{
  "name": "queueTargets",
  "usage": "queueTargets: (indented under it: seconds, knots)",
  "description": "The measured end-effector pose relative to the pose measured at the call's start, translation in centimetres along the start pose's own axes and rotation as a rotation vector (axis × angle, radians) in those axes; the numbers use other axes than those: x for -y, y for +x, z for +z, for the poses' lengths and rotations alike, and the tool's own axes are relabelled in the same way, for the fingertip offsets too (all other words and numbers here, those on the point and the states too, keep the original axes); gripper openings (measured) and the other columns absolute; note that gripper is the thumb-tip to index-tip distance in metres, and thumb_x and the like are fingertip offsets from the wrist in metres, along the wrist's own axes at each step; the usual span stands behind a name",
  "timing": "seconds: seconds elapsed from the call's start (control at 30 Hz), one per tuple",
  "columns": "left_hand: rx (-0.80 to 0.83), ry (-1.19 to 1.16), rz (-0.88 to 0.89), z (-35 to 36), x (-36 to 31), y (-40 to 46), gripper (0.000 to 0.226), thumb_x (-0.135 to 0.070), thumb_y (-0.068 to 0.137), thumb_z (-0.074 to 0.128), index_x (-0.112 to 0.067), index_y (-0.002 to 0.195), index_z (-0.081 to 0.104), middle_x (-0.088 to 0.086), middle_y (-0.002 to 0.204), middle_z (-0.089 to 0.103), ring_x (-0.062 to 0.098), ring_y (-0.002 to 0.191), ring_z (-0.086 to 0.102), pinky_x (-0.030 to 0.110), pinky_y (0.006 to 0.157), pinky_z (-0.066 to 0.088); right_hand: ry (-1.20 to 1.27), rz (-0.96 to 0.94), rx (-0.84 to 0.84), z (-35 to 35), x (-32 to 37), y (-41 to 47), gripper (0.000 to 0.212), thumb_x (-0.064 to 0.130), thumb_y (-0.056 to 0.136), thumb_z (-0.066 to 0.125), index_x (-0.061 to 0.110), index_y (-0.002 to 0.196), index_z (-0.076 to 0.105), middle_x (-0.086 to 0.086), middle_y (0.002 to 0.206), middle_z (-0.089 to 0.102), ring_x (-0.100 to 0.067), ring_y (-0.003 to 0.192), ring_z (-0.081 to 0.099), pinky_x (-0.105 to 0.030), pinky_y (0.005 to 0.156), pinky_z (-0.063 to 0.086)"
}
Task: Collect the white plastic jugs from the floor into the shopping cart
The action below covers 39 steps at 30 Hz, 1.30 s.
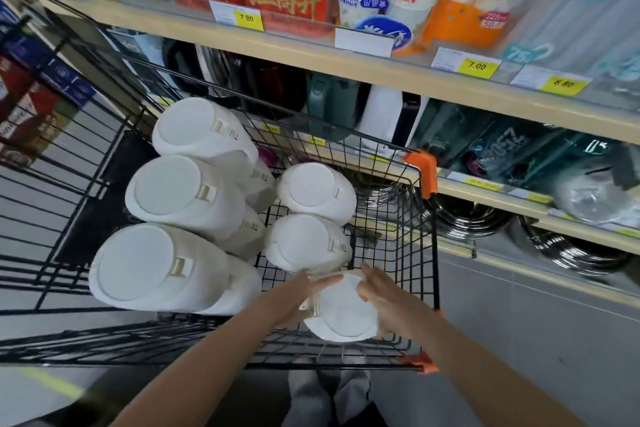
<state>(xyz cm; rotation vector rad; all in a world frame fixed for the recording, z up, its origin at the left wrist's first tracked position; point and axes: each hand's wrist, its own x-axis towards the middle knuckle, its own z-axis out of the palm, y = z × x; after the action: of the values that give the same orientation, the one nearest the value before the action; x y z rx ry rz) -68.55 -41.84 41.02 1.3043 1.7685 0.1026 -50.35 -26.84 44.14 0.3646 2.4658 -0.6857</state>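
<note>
A black wire shopping cart [420, 243] with orange corner guards holds several white plastic jugs seen from above. Three large ones stand along its left side, the nearest large jug [138, 263] at the front left. Two smaller jugs [311, 189] stand in the middle. A further white jug [343, 308] is at the cart's near right corner, held between both hands. My left hand [299, 295] grips its left side with the thumb over the lid. My right hand [384, 302] holds its right side, fingers curved around it.
Store shelves [346, 55] run along the cart's right side, with boxes, paper cups and price tags above, kettles and steel pots lower down. A second black wire rack [41, 204] stands to the left. Grey floor and my legs [325, 395] lie below the cart's near edge.
</note>
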Motion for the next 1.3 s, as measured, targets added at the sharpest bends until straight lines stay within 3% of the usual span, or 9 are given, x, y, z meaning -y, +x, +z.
queueTargets:
  seconds: [0.1,0.17,0.23,0.33,0.43,0.67,0.93,1.07,1.3]
  knots:
    - [-0.015,0.120,0.078,-0.9,1.2,-0.5,0.065,-0.040,0.085,0.067,-0.050,0.140,0.033,0.002,0.132,0.055,0.020,0.106,0.057,0.041,0.095,0.048,0.016,-0.016,0.001,-0.3,0.0,0.0,0.044,0.006,0.079,0.068,0.018,0.108,0.037,-0.001,0.158,-0.013,-0.023,0.146,-0.009,-0.034,0.110,0.032]
    - [-0.009,0.152,0.067,-0.8,0.5,-1.3,0.063,-0.059,0.080,0.066,-0.033,0.135,0.050,-0.009,0.136,0.049,0.017,0.122,0.050,0.024,0.093,0.049,0.016,-0.006,0.002,-0.6,0.2,-0.2,0.041,0.003,0.080,0.065,0.019,0.104,0.035,-0.002,0.158,-0.011,-0.023,0.146,-0.008,-0.032,0.109,0.032]
    - [0.045,0.212,0.070,-0.3,0.6,-1.4,0.066,-0.042,0.088,0.063,-0.040,0.145,0.029,-0.008,0.139,0.039,0.017,0.130,0.041,0.019,0.088,0.049,-0.013,0.016,-0.030,-0.9,0.2,-0.3,0.041,0.000,0.081,0.062,0.021,0.100,0.032,-0.003,0.158,-0.008,-0.023,0.146,-0.003,-0.030,0.110,0.031]
    - [0.101,0.217,-0.027,-1.0,0.5,-2.2,0.100,-0.018,0.088,0.066,-0.062,0.135,-0.011,0.006,0.150,0.028,0.025,0.124,0.048,0.039,0.098,0.046,-0.061,0.049,-0.032,-1.2,0.6,-0.8,0.041,0.005,0.080,0.064,0.019,0.109,0.040,-0.003,0.159,-0.002,-0.023,0.145,0.008,-0.036,0.115,0.028]
    - [0.058,0.246,-0.095,-3.1,-1.8,-3.7,0.080,-0.030,0.092,0.057,-0.048,0.147,0.002,0.008,0.139,0.036,0.026,0.109,0.055,0.036,0.090,0.047,-0.061,0.092,-0.001,-2.5,1.2,-2.0,0.048,0.011,0.080,0.068,0.021,0.121,0.043,0.000,0.157,0.010,-0.024,0.141,0.021,-0.040,0.109,0.037]
    - [-0.065,0.369,0.034,-7.6,-5.8,-5.7,0.061,-0.039,0.090,0.056,-0.022,0.143,0.031,0.009,0.125,0.043,0.028,0.115,0.048,0.036,0.086,0.040,0.096,0.216,-0.087,-7.5,2.4,-6.9,0.047,0.023,0.087,0.061,0.029,0.132,0.047,0.007,0.136,0.044,-0.016,0.124,0.044,-0.033,0.101,0.040]
    - [-0.145,0.403,0.318,-12.0,-16.0,-5.1,0.053,-0.043,0.090,0.058,-0.020,0.134,0.041,0.003,0.128,0.051,0.019,0.114,0.051,0.026,0.080,0.038,0.251,0.442,-0.309,-9.3,0.6,-16.9,0.046,0.026,0.089,0.059,0.025,0.133,0.046,0.001,0.138,0.047,-0.020,0.126,0.045,-0.033,0.102,0.038]
    - [-0.158,0.441,0.421,-12.3,-22.8,-3.5,0.048,-0.049,0.088,0.058,-0.024,0.126,0.042,-0.001,0.118,0.056,0.015,0.100,0.055,0.027,0.069,0.038,0.374,0.574,-0.439,-9.0,-1.1,-23.7,0.047,0.023,0.088,0.061,0.020,0.133,0.046,-0.005,0.132,0.052,-0.023,0.122,0.049,-0.033,0.101,0.040]
    - [-0.126,0.548,0.584,-9.5,-36.7,1.3,0.046,-0.049,0.088,0.057,-0.029,0.127,0.044,-0.005,0.102,0.054,0.014,0.088,0.054,0.031,0.073,0.045,0.502,0.747,-0.527,-6.6,-6.3,-36.9,0.043,0.030,0.092,0.058,0.020,0.131,0.044,-0.005,0.127,0.054,-0.018,0.109,0.056,-0.023,0.087,0.039]
